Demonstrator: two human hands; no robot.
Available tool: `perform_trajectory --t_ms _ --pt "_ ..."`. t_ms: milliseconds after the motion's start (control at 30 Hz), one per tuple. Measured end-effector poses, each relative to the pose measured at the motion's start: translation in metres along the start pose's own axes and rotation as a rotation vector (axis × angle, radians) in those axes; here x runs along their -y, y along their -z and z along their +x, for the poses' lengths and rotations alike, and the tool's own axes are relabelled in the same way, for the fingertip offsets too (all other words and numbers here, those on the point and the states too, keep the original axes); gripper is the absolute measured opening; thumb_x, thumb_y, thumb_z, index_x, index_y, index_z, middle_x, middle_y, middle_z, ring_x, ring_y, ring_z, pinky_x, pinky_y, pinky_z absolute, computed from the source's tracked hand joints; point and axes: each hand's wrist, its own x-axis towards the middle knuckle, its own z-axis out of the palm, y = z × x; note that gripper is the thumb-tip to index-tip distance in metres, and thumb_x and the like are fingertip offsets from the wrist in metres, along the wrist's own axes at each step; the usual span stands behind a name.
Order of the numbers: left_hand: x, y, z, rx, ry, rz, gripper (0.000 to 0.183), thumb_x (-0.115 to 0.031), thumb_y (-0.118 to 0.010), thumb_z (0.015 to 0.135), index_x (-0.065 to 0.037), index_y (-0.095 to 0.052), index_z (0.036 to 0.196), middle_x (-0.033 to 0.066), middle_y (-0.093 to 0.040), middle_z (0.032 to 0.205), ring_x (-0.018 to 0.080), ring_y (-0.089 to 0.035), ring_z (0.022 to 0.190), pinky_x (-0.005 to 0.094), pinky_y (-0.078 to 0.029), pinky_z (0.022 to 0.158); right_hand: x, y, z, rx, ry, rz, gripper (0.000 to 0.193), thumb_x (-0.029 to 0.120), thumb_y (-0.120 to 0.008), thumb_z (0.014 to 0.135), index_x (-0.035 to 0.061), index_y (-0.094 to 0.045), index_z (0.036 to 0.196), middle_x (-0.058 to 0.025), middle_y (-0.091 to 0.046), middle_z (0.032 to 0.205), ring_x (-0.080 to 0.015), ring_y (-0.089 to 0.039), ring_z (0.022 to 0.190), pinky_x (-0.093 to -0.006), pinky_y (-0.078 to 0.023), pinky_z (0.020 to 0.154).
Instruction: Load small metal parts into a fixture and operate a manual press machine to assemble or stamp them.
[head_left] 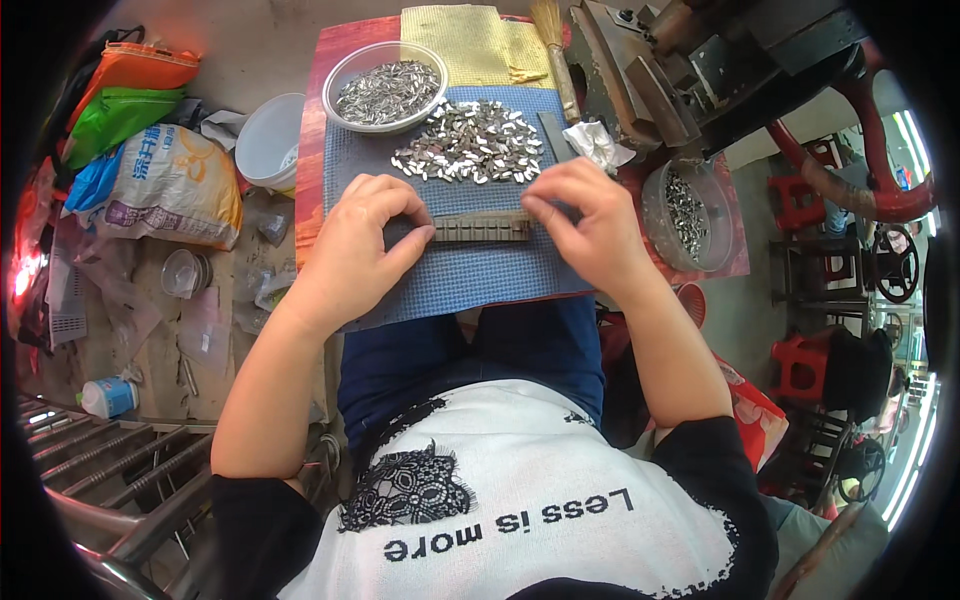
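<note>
A narrow notched metal bar [480, 230] lies crosswise on a blue textured mat [450, 275] close to the table's near edge. At its left end, my left hand [362, 232] is closed, thumb and forefinger pinching the bar. My right hand [592, 222] is closed too, its thumb and forefinger meeting at the bar's right end; any small part between those fingertips is too small to make out. Just beyond the bar spreads a loose pile of small metal pieces [470, 145], some dark grey and some white. A clear round bowl [328, 92] of thin silvery pieces stands behind my left hand.
Far right stands a dark machine [660, 100] with a red curved handle [850, 195]. A clear tub [728, 235] of metal pieces sits beyond my right forearm. At the back are a brush [553, 45], yellow cloth [460, 45] and crumpled tissue [597, 145]. Bags and a white bucket [268, 145] crowd the left.
</note>
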Motion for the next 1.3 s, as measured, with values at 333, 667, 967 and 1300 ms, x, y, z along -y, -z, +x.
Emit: perform_trajectory --t_ms 333,667,967,1300 --pt "-0.005 0.005 0.010 0.089 0.135 -0.065 0.012 -0.006 -0.073 0.080 0.001 -0.069 0.087 0.0103 -0.067 0.089 0.0241 -0.062 0.092 0.0341 -0.048 0.085 -0.012 -0.014 0.030 0.110 0.099 -0.267 0.014 0.007 -0.075 0.081 0.0030 -0.069 0.093 -0.0093 -0.061 0.088 -0.0293 -0.058 0.092 -0.0395 -0.048 0.081" --pt "-0.006 0.009 0.007 0.091 0.171 -0.069 0.011 -0.005 -0.073 0.079 0.002 -0.070 0.087 0.0099 -0.069 0.089 0.0227 -0.064 0.088 0.0339 -0.050 0.083 0.019 -0.003 0.006 0.118 -0.148 0.183 0.014 0.003 -0.071 0.087 0.0018 -0.068 0.101 -0.0085 -0.069 0.093 -0.0195 -0.065 0.086 -0.0308 -0.050 0.078" --pt "-0.011 -0.005 0.034 0.031 0.116 -0.118 0.015 -0.002 -0.076 0.079 0.000 -0.073 0.093 0.0085 -0.064 0.095 0.0204 -0.064 0.084 0.0313 -0.052 0.077 0.009 -0.008 -0.009 0.140 0.010 0.077 0.012 0.005 -0.071 0.084 0.0027 -0.066 0.094 -0.0093 -0.065 0.104 -0.0292 -0.057 0.102 -0.0383 -0.048 0.090" --pt "-0.003 -0.041 0.061 -0.078 -0.135 0.234 0.017 -0.007 -0.078 0.076 -0.001 -0.072 0.091 0.0132 -0.062 0.097 0.0310 -0.064 0.091 0.0378 -0.052 0.082 0.005 -0.006 0.011 0.022 -0.064 0.038 0.009 0.009 -0.073 0.083 0.0040 -0.072 0.090 -0.0112 -0.069 0.089 -0.0309 -0.063 0.089 -0.0401 -0.050 0.081"
